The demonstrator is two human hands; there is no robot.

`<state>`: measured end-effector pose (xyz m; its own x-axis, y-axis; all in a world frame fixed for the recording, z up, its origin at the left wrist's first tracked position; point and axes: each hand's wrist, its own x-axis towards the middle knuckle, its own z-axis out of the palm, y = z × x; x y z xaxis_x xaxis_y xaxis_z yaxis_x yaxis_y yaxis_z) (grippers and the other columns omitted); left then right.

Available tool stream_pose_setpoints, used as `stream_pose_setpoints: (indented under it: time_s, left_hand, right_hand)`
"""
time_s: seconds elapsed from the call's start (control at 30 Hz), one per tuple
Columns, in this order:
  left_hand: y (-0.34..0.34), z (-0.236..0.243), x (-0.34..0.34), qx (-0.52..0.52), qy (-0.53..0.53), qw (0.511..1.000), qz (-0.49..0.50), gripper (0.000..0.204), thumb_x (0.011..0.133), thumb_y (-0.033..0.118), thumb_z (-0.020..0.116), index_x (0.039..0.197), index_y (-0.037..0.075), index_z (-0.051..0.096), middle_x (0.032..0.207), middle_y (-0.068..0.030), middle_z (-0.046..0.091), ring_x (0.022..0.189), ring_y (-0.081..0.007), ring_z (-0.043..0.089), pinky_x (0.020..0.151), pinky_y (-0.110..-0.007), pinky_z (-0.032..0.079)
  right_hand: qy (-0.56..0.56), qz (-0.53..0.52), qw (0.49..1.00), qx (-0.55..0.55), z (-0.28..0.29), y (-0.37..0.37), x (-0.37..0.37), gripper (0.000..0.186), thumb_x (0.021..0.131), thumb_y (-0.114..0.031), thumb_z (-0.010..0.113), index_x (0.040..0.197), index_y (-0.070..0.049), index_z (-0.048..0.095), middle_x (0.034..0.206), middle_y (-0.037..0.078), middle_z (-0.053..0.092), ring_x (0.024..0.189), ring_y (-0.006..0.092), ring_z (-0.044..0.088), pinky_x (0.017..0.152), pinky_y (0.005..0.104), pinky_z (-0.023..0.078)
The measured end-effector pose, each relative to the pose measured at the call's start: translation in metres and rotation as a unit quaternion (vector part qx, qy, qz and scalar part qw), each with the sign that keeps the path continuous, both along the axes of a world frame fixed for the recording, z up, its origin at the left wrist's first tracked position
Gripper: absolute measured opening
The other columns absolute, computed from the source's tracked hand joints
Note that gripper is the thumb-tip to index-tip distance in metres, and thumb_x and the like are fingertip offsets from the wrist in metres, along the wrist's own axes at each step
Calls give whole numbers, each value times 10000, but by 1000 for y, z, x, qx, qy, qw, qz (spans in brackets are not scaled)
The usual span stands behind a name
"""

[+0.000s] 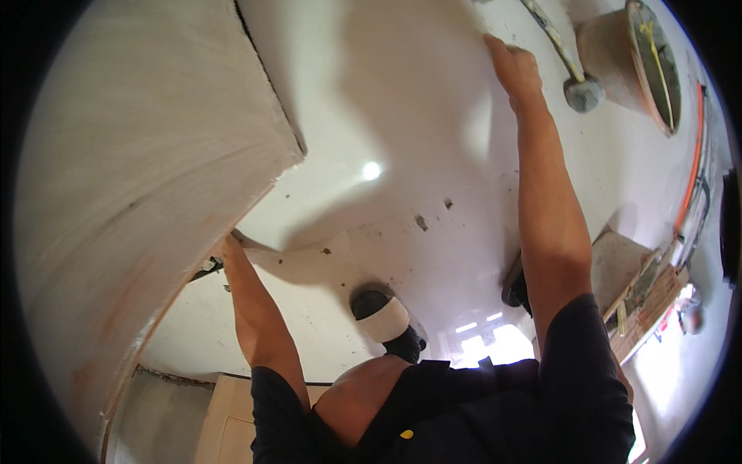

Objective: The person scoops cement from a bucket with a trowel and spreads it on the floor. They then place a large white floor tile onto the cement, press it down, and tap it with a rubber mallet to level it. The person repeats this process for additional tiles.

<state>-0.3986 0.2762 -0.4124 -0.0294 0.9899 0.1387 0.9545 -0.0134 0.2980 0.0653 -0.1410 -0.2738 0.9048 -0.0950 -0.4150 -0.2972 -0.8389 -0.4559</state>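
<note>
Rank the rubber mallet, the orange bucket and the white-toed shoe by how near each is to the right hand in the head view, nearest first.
From the right hand, pressed on the white tile at the top:
1. Rubber mallet, just to the hand's right on the floor.
2. Orange bucket, farther right, behind the mallet's head.
3. White-toed shoe, far below, near the person's body.

The floor (433, 178) is glossy white tile, marked with small dark specks of mortar. It reflects a bright point of light (372, 170) and window panes (487, 332). A round bucket (630, 62) stands at upper right, with a mallet (581, 93) just beside it. An orange hose (690, 162) runs along the right edge. Bricks and boards (645, 298) lie stacked at right.
</note>
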Motion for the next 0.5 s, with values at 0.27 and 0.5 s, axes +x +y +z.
stream_pose_setpoints:
  time_s: [0.27,0.5]
  left_hand:
    - [17,1,2,-62,5,998,6,779,915,561,356,915,-160,652,968,-333,637,882,-440,639,757,-531,485]
    - [-34,52,54,-99,-80,989,75,796,921,569,327,997,-161,634,1045,-352,609,963,-452,620,835,-530,495]
  right_hand:
    - [-31,17,998,47,-22,-20,21,445,826,-417,620,853,25,664,834,208,667,745,294,617,687,384,486]
    - [108,115,983,95,-18,-26,63,523,846,-467,606,710,37,644,644,158,612,596,253,587,626,379,484]
